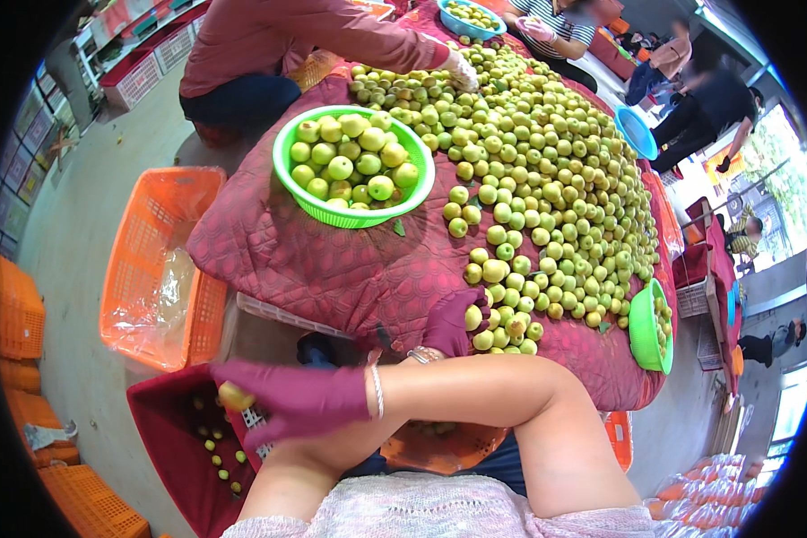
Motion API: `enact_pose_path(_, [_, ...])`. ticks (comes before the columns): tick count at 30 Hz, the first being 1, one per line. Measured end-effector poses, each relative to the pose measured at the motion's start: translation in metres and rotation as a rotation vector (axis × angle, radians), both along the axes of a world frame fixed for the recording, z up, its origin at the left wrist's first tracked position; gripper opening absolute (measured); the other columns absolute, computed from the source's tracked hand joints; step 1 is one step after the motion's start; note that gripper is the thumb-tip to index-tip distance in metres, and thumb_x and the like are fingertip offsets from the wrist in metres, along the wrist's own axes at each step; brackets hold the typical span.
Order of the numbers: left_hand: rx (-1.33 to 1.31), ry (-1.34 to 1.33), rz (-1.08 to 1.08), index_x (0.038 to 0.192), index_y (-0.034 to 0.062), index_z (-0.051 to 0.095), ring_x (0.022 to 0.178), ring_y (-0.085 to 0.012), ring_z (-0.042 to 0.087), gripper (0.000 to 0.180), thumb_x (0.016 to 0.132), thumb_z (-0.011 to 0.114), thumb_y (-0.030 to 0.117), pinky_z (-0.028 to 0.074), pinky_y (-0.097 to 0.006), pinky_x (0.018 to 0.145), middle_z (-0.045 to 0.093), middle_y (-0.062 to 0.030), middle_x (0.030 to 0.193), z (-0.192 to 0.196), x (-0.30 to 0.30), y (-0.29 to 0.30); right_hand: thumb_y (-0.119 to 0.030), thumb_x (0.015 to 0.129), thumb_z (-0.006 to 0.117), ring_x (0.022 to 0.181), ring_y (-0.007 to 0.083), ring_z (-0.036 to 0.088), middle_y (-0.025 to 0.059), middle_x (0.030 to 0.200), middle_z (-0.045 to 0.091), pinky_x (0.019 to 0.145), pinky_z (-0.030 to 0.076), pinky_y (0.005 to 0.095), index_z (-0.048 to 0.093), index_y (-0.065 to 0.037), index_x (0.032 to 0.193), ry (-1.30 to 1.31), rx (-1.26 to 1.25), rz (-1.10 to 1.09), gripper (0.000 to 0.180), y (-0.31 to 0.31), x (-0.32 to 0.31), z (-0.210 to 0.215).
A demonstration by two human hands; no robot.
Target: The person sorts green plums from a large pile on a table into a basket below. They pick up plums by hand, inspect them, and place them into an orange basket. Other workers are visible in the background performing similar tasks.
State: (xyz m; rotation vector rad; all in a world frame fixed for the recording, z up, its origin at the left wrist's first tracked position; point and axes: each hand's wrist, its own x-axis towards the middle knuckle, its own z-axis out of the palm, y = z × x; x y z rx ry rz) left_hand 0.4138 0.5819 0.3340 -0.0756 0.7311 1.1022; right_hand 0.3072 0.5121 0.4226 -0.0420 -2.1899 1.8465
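The fingers (264,381) of the right hand (303,401), in a dark red glove, are drawn together at their tips around a single yellow-green fruit (235,396), with the thumb apart below; that arm crosses over the left one, and the hand hangs off the table's near edge, above a red-lined crate (166,426) with a few fruits on its lining. The left hand (450,325), gloved alike, is at the middle of the table's near edge, its fingers curled about a second fruit (473,316) beside the heap (565,197); how firmly they press cannot be told. The heap runs from that edge toward the far side, with a full green basket (354,220) near the left corner and a smaller green basket (647,332) at the near right corner. Good handling here, I judge, means a light fingertip grip that will not bruise the skin, the crate hand brought low before its fingers loosen, the forearms kept from knocking together, and the left hand lifting outward so the loose fruits at the edge do not roll off.
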Motion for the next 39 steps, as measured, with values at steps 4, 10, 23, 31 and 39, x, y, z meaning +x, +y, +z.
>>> enact_pose_path(4, [-0.063,-0.007,0.022,0.100,0.0081,0.065,0.075,-0.0142,0.059,0.018,0.085,0.063,0.019,0.050,-0.027,0.066,0.062,-0.0032,0.085,0.007,-0.001,-0.004,-0.013,0.081,0.068,0.119,0.0328,0.051,0.0187,0.129,0.052,0.100,0.041,0.0359,0.042,-0.001,0.134,-0.156,0.147,-0.035,0.061,0.046,0.022,0.030])
enact_pose_path(10, [-0.038,-0.020,0.152,0.103,0.0028,0.060,0.079,-0.0164,0.062,0.018,0.089,0.055,0.013,0.050,-0.027,0.067,0.063,-0.0059,0.093,0.038,-0.011,-0.003,-0.002,0.077,0.061,0.089,0.0332,0.062,0.0169,0.096,0.065,0.078,0.050,0.0382,0.062,-0.005,0.104,-0.314,0.786,-1.188,0.027,0.228,0.164,-0.065])
enact_pose_path(23, [0.100,-0.102,0.325,0.135,0.0113,0.041,0.102,-0.0259,0.057,0.060,0.076,0.048,0.000,0.050,-0.040,0.089,0.053,-0.0121,0.122,0.042,-0.046,0.019,-0.031,0.091,0.059,0.082,0.0244,0.063,0.0131,0.085,0.066,0.074,0.049,0.0334,0.067,-0.005,0.099,-0.601,0.267,-0.667,0.029,0.230,0.190,-0.020])
enact_pose_path(31, [0.159,-0.109,0.115,0.134,0.0111,0.043,0.083,-0.0179,0.058,0.048,0.088,0.056,0.016,0.051,-0.029,0.060,0.056,-0.0090,0.110,0.025,-0.032,0.029,-0.017,0.080,0.058,0.104,0.0354,0.057,0.0204,0.116,0.057,0.088,0.048,0.0428,0.059,-0.011,0.113,-0.620,0.736,-1.099,0.034,0.370,0.197,-0.138])
enact_pose_path(39, [0.157,-0.333,0.376,0.127,0.0017,0.046,0.123,-0.0276,0.046,0.045,0.094,0.048,0.033,0.043,-0.040,0.101,0.052,-0.0134,0.128,0.045,-0.037,0.036,-0.026,0.086,0.064,0.101,0.0285,0.060,0.0153,0.110,0.062,0.086,0.049,0.0376,0.059,-0.004,0.112,-0.241,0.519,-1.052,0.035,0.250,0.199,-0.062])
